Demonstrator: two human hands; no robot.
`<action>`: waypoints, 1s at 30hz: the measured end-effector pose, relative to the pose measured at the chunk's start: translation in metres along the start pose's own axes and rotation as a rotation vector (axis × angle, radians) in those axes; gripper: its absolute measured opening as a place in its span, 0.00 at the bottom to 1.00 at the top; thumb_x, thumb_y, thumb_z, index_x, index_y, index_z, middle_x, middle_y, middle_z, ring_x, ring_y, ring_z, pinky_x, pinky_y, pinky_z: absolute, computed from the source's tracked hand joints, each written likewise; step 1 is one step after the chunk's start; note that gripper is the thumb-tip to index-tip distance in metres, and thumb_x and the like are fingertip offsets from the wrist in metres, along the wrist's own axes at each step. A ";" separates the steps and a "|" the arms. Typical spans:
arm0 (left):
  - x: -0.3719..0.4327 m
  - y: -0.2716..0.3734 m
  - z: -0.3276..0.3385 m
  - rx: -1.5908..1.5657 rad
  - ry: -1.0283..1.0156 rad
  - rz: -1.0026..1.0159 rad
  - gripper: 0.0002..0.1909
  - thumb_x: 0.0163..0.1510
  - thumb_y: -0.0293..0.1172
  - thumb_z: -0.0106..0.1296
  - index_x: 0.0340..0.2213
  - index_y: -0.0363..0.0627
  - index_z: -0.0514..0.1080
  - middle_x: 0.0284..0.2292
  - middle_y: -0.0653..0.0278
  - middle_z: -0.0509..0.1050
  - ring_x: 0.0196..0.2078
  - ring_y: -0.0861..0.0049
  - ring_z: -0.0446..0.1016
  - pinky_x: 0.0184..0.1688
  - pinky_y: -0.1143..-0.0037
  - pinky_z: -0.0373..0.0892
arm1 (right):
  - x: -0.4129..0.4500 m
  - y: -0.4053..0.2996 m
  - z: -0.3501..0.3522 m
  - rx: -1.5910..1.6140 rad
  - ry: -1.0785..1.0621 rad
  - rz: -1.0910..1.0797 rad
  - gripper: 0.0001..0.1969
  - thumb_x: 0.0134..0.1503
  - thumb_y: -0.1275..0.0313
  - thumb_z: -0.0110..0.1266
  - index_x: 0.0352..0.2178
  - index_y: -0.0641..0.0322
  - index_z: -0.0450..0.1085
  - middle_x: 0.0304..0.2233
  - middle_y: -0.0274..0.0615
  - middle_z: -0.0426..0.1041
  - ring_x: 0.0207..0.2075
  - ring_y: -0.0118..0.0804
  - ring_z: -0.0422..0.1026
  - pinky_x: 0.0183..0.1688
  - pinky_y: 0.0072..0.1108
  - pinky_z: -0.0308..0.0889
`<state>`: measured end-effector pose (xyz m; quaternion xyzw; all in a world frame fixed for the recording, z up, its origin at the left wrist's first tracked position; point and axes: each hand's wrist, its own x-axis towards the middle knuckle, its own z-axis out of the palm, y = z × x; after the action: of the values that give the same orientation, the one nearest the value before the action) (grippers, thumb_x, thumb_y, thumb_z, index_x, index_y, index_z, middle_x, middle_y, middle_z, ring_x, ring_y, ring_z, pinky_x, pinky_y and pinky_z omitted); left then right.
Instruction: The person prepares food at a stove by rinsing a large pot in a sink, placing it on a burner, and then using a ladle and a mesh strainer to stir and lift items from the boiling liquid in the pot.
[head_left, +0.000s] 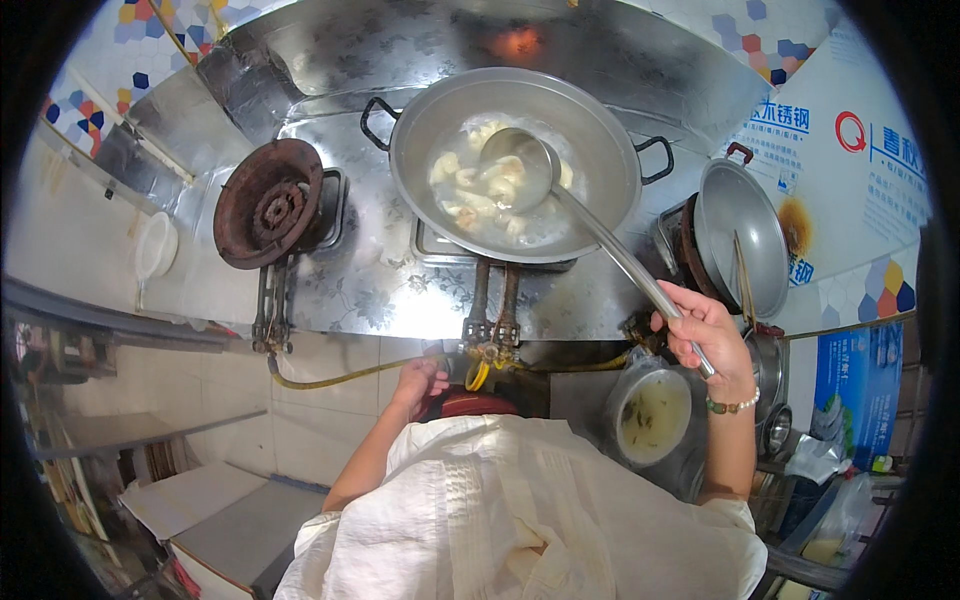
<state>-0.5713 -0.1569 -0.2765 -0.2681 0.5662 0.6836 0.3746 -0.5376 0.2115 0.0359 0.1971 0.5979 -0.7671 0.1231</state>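
My right hand (701, 334) grips the handle of a long steel ladle (630, 262) near its end. The ladle's bowl is partly sunk in the cloudy liquid of a wide two-handled metal wok (611, 157). Pale dumplings (465, 202) float around the bowl, and some show inside it. The wok sits over the middle burner. My left hand (421, 384) hangs low before the counter's front edge, beside the yellow gas hose (337, 381) and left of the burner's valve (487, 352). Its fingers are curled; whether they hold anything is unclear.
A rusty gas burner (270, 206) stands at the left of the steel counter (360, 300). At the right, a tilted second wok (739, 225) holds wooden chopsticks (742, 277). Below, a bucket (652, 416) contains murky liquid. A white plastic bowl (157, 244) lies far left.
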 end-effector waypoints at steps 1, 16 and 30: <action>0.001 -0.001 -0.001 0.002 0.000 0.001 0.06 0.55 0.29 0.40 0.32 0.40 0.63 0.26 0.57 0.72 0.23 0.73 0.72 0.24 0.78 0.69 | -0.004 0.003 0.000 -0.033 0.012 -0.032 0.26 0.48 0.82 0.46 0.51 0.71 0.55 0.29 0.45 0.69 0.13 0.17 0.59 0.12 0.08 0.54; -0.004 -0.007 -0.003 0.013 -0.016 0.008 0.06 0.54 0.28 0.42 0.33 0.40 0.64 0.28 0.55 0.73 0.25 0.71 0.73 0.26 0.78 0.71 | -0.034 0.049 0.009 -0.202 0.229 -0.202 0.30 0.47 0.85 0.44 0.54 0.67 0.51 0.31 0.41 0.69 0.15 0.17 0.59 0.15 0.09 0.56; -0.022 -0.006 -0.005 -0.019 0.029 -0.011 0.09 0.53 0.26 0.41 0.37 0.36 0.63 0.27 0.57 0.71 0.24 0.74 0.72 0.26 0.79 0.70 | -0.012 0.070 0.030 -0.131 0.220 -0.387 0.28 0.49 0.86 0.43 0.54 0.64 0.52 0.35 0.42 0.68 0.17 0.18 0.59 0.15 0.10 0.57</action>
<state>-0.5535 -0.1661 -0.2637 -0.2848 0.5636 0.6829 0.3674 -0.5016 0.1637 -0.0131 0.1532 0.6828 -0.7100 -0.0797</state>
